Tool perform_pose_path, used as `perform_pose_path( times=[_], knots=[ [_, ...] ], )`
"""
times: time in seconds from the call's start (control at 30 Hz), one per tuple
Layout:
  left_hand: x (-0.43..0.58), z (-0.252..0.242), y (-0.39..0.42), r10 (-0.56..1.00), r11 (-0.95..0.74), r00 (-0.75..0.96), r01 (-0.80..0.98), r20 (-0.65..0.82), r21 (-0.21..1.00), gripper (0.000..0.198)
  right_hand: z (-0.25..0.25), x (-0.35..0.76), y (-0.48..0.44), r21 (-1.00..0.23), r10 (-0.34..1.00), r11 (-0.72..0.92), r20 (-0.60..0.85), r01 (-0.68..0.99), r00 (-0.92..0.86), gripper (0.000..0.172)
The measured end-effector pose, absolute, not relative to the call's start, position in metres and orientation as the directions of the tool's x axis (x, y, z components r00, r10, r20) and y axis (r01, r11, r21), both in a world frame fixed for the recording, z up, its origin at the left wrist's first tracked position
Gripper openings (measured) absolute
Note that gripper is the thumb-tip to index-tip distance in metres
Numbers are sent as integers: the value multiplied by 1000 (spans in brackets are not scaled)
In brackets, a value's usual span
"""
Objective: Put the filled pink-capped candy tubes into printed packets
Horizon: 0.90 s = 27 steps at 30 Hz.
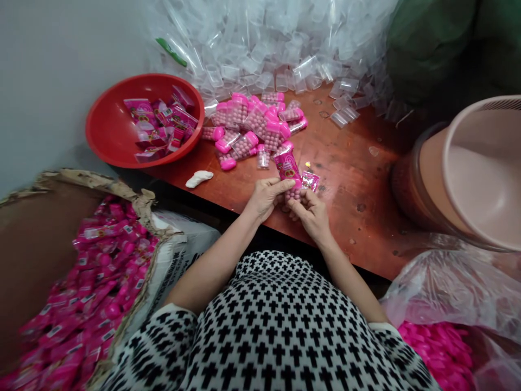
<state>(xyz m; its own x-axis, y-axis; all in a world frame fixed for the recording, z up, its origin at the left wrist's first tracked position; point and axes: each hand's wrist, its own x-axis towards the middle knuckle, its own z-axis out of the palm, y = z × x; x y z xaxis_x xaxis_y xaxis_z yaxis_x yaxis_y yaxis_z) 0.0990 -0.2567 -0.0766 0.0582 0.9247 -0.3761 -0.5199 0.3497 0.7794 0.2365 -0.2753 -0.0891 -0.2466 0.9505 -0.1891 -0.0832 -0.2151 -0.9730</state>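
My left hand (266, 198) and my right hand (311, 214) both grip a clear tube of pink candy balls (288, 172), whose upper part sits in a pink printed label or sleeve. A small pink sachet (310, 181) lies on the reddish-brown tabletop (350, 184) just beyond my right hand. Up the table, a loose heap of pink-capped clear tubes filled with pink balls (254, 126) lies a short way beyond my hands. The lower end of the held tube is partly hidden by my fingers.
A red plastic basin (122, 127) of pink packets stands at the table's far left. Clear empty tubes (264, 49) are piled beyond the table. An open cardboard box (89, 282) holds pink packets at lower left. A pinkish bin (480, 168) stands right, above a plastic bag of pink caps (435, 347).
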Motion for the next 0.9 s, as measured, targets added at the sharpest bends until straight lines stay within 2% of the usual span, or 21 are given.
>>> perform_pose_path(
  times=[0.17,0.33,0.4,0.6,0.7,0.8,0.9],
  knots=[
    [102,-73,-258,914,372,65,-532,-401,760,30,-90,237,-273,-911,895,-364,-283,-195,-345,28],
    [105,-72,-257,893,387,27,-556,-449,735,32,-88,234,-274,-972,946,-228,-206,-63,-251,27],
    [104,-73,-258,894,390,37,-552,-446,737,31,-88,234,-275,-975,944,-217,-198,-48,-264,26],
    [97,-76,-265,902,429,194,-495,-385,756,31,-95,240,-273,-905,882,-365,-263,-216,-391,26],
    [100,-77,-270,906,422,203,-514,-372,747,33,-94,237,-272,-928,907,-311,-225,-206,-355,30],
    [103,-75,-276,910,404,164,-548,-380,732,35,-92,231,-274,-945,932,-269,-208,-185,-296,40],
    [104,-71,-282,896,425,175,-601,-408,676,34,-95,226,-276,-970,961,-197,-163,-143,-222,49]
  ],
)
